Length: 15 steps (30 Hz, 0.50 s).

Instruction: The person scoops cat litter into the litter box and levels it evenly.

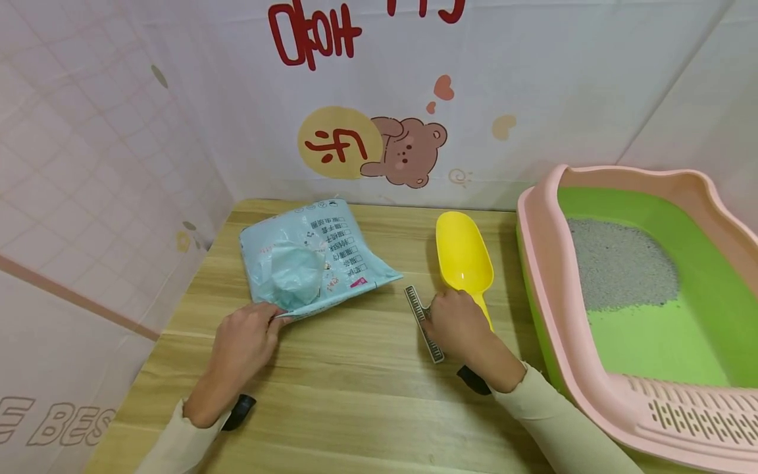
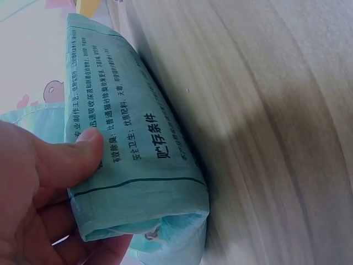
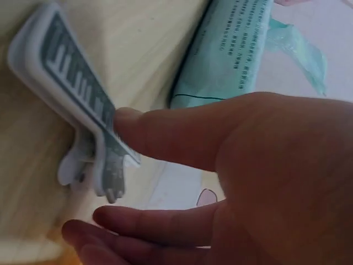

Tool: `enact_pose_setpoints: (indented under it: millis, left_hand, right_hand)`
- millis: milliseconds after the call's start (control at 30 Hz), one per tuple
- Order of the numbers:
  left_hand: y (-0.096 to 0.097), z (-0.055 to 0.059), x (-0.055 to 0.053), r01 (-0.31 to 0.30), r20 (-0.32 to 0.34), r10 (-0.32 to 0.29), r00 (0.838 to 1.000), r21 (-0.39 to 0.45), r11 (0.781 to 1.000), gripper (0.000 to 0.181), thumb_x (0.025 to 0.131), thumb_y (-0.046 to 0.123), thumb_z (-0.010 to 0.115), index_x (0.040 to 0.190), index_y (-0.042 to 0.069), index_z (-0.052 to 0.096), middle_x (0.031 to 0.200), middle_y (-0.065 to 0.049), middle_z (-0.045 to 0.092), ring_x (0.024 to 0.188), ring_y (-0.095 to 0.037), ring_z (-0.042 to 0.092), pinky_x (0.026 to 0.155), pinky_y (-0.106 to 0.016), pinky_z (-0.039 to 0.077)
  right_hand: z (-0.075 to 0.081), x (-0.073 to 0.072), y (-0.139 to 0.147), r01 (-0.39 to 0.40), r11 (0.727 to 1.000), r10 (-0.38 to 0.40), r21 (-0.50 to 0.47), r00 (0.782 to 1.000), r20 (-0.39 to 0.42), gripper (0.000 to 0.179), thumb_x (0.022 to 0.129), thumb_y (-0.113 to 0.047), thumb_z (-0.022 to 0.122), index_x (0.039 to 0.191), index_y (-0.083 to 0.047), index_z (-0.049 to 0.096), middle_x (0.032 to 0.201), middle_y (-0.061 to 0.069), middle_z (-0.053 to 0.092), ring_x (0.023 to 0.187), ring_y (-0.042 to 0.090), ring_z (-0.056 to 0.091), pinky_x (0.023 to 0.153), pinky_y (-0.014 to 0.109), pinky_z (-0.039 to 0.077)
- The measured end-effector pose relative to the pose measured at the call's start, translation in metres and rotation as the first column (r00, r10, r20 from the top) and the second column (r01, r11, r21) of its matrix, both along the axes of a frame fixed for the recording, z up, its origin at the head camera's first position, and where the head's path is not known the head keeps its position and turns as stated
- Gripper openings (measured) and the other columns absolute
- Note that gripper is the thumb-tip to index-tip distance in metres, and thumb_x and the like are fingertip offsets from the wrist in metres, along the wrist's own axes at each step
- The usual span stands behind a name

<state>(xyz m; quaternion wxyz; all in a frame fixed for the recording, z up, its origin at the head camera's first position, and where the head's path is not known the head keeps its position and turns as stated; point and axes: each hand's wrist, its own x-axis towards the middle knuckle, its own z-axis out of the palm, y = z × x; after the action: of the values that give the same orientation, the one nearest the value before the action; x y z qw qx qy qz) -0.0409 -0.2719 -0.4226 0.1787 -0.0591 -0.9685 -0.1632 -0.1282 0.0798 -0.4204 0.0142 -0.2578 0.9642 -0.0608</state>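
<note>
A pale blue printed plastic bag [image 1: 278, 230] lies on the table, with a crumpled translucent bulge on its upper side. My left hand [image 1: 245, 339] pinches the near left corner of its folded edge, thumb on the printed face in the left wrist view and fingers beneath. A grey-and-white bag clip [image 3: 77, 72] with two lever handles is beside my right hand [image 1: 458, 329]. In the right wrist view, the thumb tip overlaps the clip's bar, while the other fingers stay apart below the handles. A yellow scoop [image 1: 464, 253] lies just beyond this hand, its handle partly hidden.
To the right stands a green litter box with a pink rim [image 1: 568, 316], grey cat litter [image 1: 622, 266] heaped at its far left. The wooden table [image 1: 331, 401] meets a printed cloth backdrop [image 1: 533, 79] at the back and left.
</note>
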Motion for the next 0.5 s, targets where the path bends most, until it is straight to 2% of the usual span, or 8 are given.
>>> enact_pose_setpoints:
  millis: [133,367,500]
  left_hand:
    - [-0.0002,0.0001,0.0001,-0.002,-0.001,0.002,1.000,0.005,1.000,0.012,0.093,0.011,0.087,0.086,0.007,0.078,0.085,-0.006,0.076,0.074,-0.032,0.072,0.062,-0.055,0.058]
    - [-0.0007,0.0001,-0.0001,0.002,-0.004,-0.002,1.000,0.004,1.000,0.013,0.092,0.011,0.088,0.085,0.007,0.078,0.084,-0.006,0.075,0.073,-0.032,0.072,0.062,-0.055,0.058]
    - [-0.0011,0.0003,-0.0002,0.012,-0.009,-0.012,1.000,0.003,1.000,0.013,0.092,0.011,0.088,0.085,0.007,0.078,0.084,-0.006,0.075,0.073,-0.031,0.072,0.061,-0.054,0.057]
  right_hand:
    - [-0.0041,-0.0014,0.0013,-0.011,1.000,0.011,-0.004,1.000,-0.016,0.051,0.091,-0.027,0.091,0.062,-0.007,0.054,0.065,0.008,0.056,0.067,0.030,0.067,0.067,0.046,0.061]
    - [-0.0056,-0.0034,-0.0016,0.002,0.999,-0.002,-0.044,1.000,0.011,0.041,0.091,-0.024,0.091,0.079,0.001,0.061,0.073,0.009,0.058,0.071,0.030,0.068,0.069,0.047,0.062]
    - [-0.0031,-0.0019,-0.0035,0.012,0.997,-0.010,-0.078,1.000,0.023,0.034,0.092,-0.014,0.088,0.083,0.001,0.058,0.070,0.007,0.054,0.062,0.027,0.063,0.059,0.043,0.059]
